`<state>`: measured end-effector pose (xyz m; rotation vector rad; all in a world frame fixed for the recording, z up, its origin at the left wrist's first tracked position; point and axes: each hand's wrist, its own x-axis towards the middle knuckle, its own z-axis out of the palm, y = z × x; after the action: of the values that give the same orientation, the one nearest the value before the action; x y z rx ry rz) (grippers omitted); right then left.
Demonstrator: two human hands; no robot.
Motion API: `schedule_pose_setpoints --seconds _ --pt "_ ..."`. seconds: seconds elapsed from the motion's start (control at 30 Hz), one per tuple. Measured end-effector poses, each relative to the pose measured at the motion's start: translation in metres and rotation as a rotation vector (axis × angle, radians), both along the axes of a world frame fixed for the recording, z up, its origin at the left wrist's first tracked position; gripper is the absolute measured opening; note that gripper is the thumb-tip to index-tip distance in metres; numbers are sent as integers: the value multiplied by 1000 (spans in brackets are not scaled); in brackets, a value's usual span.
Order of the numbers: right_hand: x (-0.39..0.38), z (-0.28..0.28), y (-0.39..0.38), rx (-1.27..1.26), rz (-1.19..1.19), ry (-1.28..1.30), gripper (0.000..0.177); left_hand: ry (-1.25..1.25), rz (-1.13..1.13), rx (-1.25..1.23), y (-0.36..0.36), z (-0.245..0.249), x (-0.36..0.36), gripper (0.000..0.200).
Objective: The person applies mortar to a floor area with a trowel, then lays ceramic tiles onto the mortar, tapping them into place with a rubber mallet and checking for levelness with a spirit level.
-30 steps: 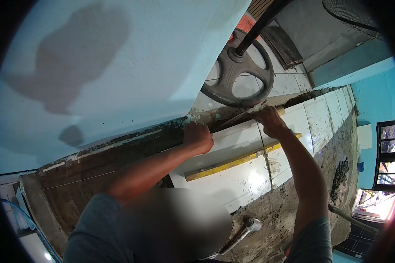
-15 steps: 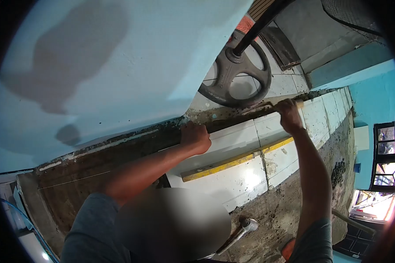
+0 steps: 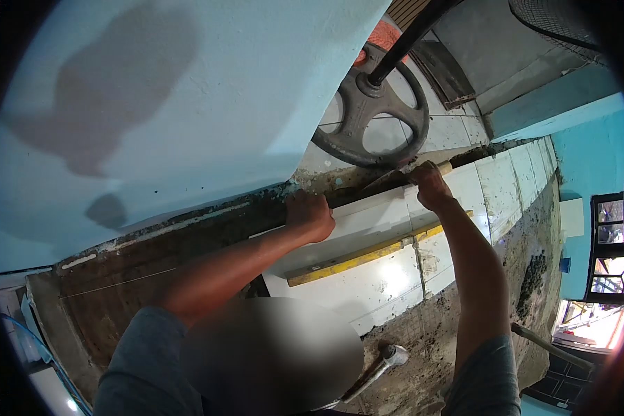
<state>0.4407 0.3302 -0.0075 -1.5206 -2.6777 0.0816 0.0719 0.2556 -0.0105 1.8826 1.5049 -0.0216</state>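
My right hand [image 3: 431, 188] is closed around the pale wooden handle of a trowel [image 3: 446, 168]. Its narrow blade points left, low in the dark gap between the white tiles [image 3: 347, 239] and the older floor. By the corner of the pale blue wall, my left hand [image 3: 310, 215] is closed like a fist at the back edge of the tiles; its fingertips are hidden, so I cannot make out what they hold, if anything. A yellow spirit level [image 3: 353, 263] lies across the tiles in front of both hands.
A round cast stand base [image 3: 357, 125] with a black pole stands just beyond the gap. Nearer me, a hammer [image 3: 394, 356] lies on rough ground. A string [image 3: 121, 284] crosses the brown soil at left. The blue wall [image 3: 152, 139] bounds the left side.
My right hand has moved left along the gap with the trowel, whose blade now reaches further left. My left hand has hardly moved.
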Motion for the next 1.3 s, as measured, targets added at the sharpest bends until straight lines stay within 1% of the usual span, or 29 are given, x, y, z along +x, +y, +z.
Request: schedule_pose_setpoints --seconds 0.07,0.17,0.27,0.37,0.5,0.6,0.63,0.7,0.77,0.8,0.83,0.9,0.97,1.0,1.03,1.13,1.23,1.27,1.3 --pt "3 -1 -3 -27 24 8 39 -6 12 13 -2 -5 0 28" --pt "-12 29 -16 -46 82 -2 38 3 5 -33 3 -1 0 31" --pt "-10 33 -27 -86 29 -20 34 14 3 19 1 -3 1 32" --pt "-9 35 -30 -73 7 -10 30 9 10 -5 1 3 2 31" --pt "-5 35 -27 -20 64 -13 36 -1 13 13 -1 0 1 30" --pt "11 47 -8 30 94 -30 40 -18 12 44 -1 -6 -1 28" --pt "11 56 -1 20 106 -80 37 -28 5 40 -1 -4 -1 28" --pt "8 71 11 31 151 -98 35 -32 -5 42 0 -2 -1 27" --pt "2 89 22 121 164 -130 29 -23 -11 48 0 -3 1 26" --pt "1 94 29 114 124 -244 25 -21 -9 48 1 -3 0 26" --pt "-3 105 30 139 93 -183 23 -20 -7 47 0 -4 0 26" --pt "4 87 32 178 32 -104 23 -19 -1 38 0 -5 1 26" --pt "11 54 29 205 72 -32 23 -16 0 27 1 -7 2 26" --pt "13 34 24 263 92 -84 25 -18 1 19 2 -5 3 26" --pt "1 31 15 175 7 -203 26 -17 1 9 2 -4 3 26" --pt "-7 5 -2 72 -80 -108 33 -16 16 8 2 -4 2 27" --pt "-1 13 -6 -17 -64 -95 31 -19 18 -5 1 -4 2 27" --pt "1 18 -6 -1 -24 -56 32 -19 13 -11 1 -3 1 27" --pt "1 29 -4 -23 -16 -100 31 -19 11 -9 2 -2 1 27"
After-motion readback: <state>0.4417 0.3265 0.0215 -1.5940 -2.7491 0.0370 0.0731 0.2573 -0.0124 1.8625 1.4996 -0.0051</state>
